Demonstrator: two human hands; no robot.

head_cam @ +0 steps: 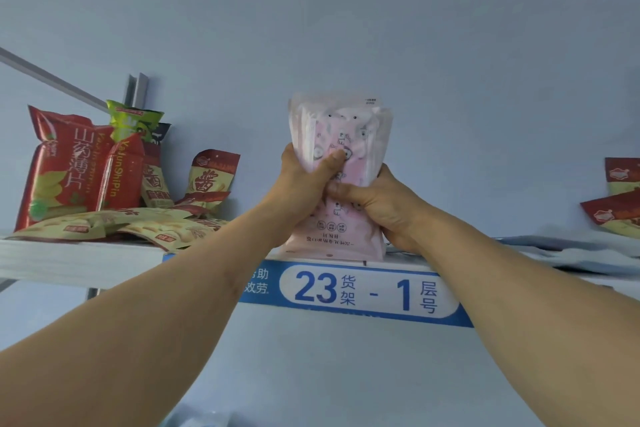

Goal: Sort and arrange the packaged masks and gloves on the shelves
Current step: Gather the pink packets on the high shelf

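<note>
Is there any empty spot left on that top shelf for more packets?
Yes. The shelf looks bare between the lying snack bags and the pink mask packs, which both hands, left hand and right hand, grip. More room lies right of the packs, up to the light-blue packets. The far left is crowded with standing red bags.

Both hands, left hand (304,180) and right hand (377,204), grip a pink mask pack (343,135) standing upside down on the shelf (79,260). Red snack bags (79,170) lie to the left, and a label (360,291) reads 23-1.
</note>
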